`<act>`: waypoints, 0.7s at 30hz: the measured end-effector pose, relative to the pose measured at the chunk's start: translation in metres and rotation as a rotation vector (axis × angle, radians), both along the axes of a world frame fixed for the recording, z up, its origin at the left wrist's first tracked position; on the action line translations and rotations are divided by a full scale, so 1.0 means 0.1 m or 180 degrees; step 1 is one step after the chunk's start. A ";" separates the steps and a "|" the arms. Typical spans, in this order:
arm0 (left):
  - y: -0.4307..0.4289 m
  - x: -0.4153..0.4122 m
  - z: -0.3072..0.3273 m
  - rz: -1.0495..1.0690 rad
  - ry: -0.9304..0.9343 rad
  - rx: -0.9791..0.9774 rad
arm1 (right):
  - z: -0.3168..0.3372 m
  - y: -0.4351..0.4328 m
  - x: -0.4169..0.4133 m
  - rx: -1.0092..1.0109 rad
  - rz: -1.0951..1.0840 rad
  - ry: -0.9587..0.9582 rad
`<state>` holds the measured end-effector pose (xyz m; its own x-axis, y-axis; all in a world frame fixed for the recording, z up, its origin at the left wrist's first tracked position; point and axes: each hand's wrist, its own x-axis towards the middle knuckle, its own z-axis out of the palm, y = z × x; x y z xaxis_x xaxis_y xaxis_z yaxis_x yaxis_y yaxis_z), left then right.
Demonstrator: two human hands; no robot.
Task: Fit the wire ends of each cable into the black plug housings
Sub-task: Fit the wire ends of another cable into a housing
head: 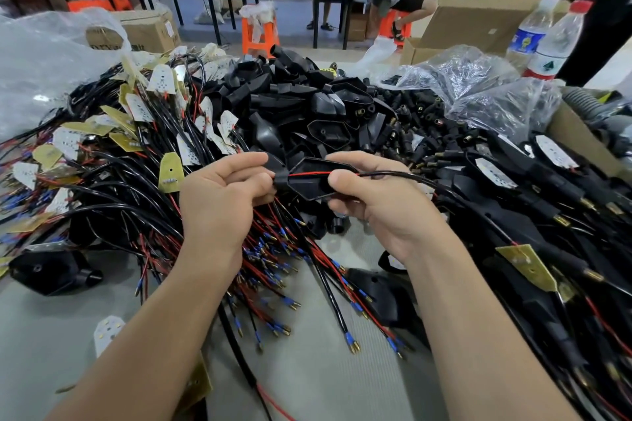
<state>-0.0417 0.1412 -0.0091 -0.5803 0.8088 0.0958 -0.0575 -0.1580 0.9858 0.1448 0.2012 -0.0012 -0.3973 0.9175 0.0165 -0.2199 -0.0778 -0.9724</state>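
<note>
Two hands hold one black plug housing (pixel 312 182) between them, up above the table (pixel 41 335). The left hand (pixel 222 188) has its fingers curled and pinches the thin end of the housing. The right hand (pixel 372 202) has its fingers curled under the wide end, and its thumb presses a black cable (pixel 393 175) down on the rim. A red wire (pixel 309 174) from that cable runs across the open housing toward the left hand. The cable goes off past the right hand. Just behind both hands is a big pile of black housings (pixel 307 102). Left of the left hand lies a heap of cables with little boards (pixel 119 147). Under the hands, many wire ends with blue tips (pixel 284 284) lie on the table. Far behind the right hand stand two water bottles (pixel 554 41).
</note>
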 end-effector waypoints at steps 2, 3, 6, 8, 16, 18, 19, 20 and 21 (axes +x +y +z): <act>0.01 -0.03 0.00 -0.0152 -0.0314 -0.0115 | -0.01 -0.01 0.00 0.0306 0.0418 -0.0015; 0.01 -0.03 0.00 -0.0258 -0.0489 -0.0168 | -0.01 -0.02 -0.01 0.0466 0.0497 -0.0011; 0.01 -0.03 0.00 -0.0441 -0.0747 -0.0174 | -0.04 -0.03 -0.07 0.0564 0.0287 0.0106; 0.00 -0.03 0.01 -0.0401 -0.0762 -0.0068 | -0.05 -0.03 -0.08 0.0210 0.0100 0.0213; -0.02 -0.17 0.08 0.0444 -0.1055 0.0303 | 0.03 0.10 0.08 -0.1082 -0.0192 0.1466; -0.02 -0.20 0.09 0.0676 -0.0871 0.0337 | 0.06 0.13 0.13 -0.1246 -0.0440 0.1975; -0.03 -0.20 0.09 0.0763 -0.0777 0.0344 | 0.07 0.13 0.15 -0.1246 -0.0547 0.2145; -0.03 -0.21 0.08 0.0850 -0.0666 0.0348 | 0.09 0.14 0.17 -0.1227 -0.0622 0.2297; -0.03 -0.21 0.08 0.0938 -0.0527 0.0360 | 0.09 0.15 0.19 -0.1211 -0.0659 0.2450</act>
<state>-0.0627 0.1381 -0.0016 -0.8023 0.5939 0.0603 -0.1508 -0.2994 0.9421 0.1642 0.2159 0.0080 -0.2271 0.9676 -0.1102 -0.8486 -0.2521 -0.4650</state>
